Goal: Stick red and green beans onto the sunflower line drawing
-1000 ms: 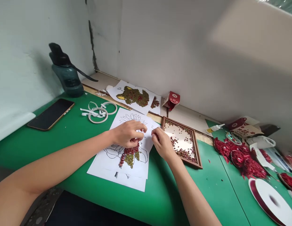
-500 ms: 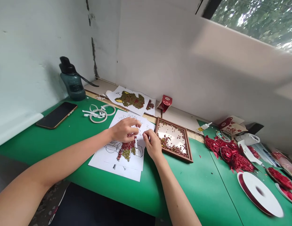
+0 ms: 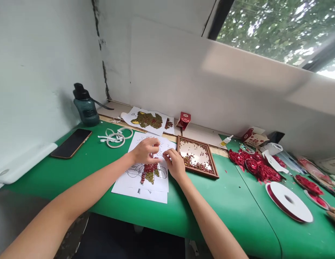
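A line drawing on white paper [image 3: 160, 186], partly filled with red beans [image 3: 150, 168] and green beans [image 3: 149, 177], lies flat on a green bench [image 3: 224, 201] between a person's two hands. The left hand [image 3: 146, 151] arches over the beans, fingers loosely curled and thumb standing apart from them, a pose that seems meant to spare the loose pieces below. At the sheet's right edge, the right hand [image 3: 175, 163] has its thumb and forefinger drawn close; whether a bean is pinched there is too small to tell. A brown-framed tray [image 3: 216, 174] of scattered beans [image 3: 200, 166] sits just beyond that hand, presumably for easy reach. Behind the drawing, an animal-shaped bean picture [image 3: 150, 120] rests near the wall, perhaps out of the way of the forearms. White rings [image 3: 115, 146], a phone [image 3: 71, 143] and a bottle [image 3: 86, 110] stand to the left; a ribbon spool [image 3: 299, 203] lies well apart, near another person's hand [image 3: 334, 214].
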Demonstrator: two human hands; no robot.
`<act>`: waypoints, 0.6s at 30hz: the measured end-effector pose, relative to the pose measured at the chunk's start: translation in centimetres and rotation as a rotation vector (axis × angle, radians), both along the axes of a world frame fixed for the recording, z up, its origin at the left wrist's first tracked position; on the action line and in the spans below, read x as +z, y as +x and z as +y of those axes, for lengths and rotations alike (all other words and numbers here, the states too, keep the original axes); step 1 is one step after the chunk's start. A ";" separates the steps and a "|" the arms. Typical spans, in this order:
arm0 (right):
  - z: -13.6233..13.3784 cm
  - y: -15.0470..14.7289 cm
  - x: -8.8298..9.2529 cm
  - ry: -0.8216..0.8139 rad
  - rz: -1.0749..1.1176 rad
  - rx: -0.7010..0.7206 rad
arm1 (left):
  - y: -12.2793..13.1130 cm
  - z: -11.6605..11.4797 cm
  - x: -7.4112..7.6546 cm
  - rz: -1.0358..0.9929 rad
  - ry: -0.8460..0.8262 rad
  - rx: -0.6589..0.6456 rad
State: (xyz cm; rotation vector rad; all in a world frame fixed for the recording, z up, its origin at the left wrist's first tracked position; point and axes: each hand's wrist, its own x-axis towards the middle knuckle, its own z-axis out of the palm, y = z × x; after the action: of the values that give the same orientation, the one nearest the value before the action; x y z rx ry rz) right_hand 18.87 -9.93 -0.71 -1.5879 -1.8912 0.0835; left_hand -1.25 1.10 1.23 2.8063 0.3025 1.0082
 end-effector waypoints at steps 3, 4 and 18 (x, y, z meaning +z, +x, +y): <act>0.1 -0.1 -0.1 -0.017 -0.050 -0.002 | 0.1 -0.2 0.0 0.044 -0.046 -0.026; 0.1 -0.1 -0.1 -0.019 -0.061 -0.005 | 0.1 -0.2 -0.1 0.053 -0.063 -0.024; 0.1 0.0 -0.2 0.035 -0.044 -0.033 | -0.4 0.7 -0.4 0.138 -0.186 -0.036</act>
State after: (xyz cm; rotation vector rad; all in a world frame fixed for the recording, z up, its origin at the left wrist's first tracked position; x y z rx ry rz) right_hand 18.83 -9.80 -0.91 -1.6086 -1.8894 0.0009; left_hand -1.65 1.82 0.78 2.7055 0.3415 0.7386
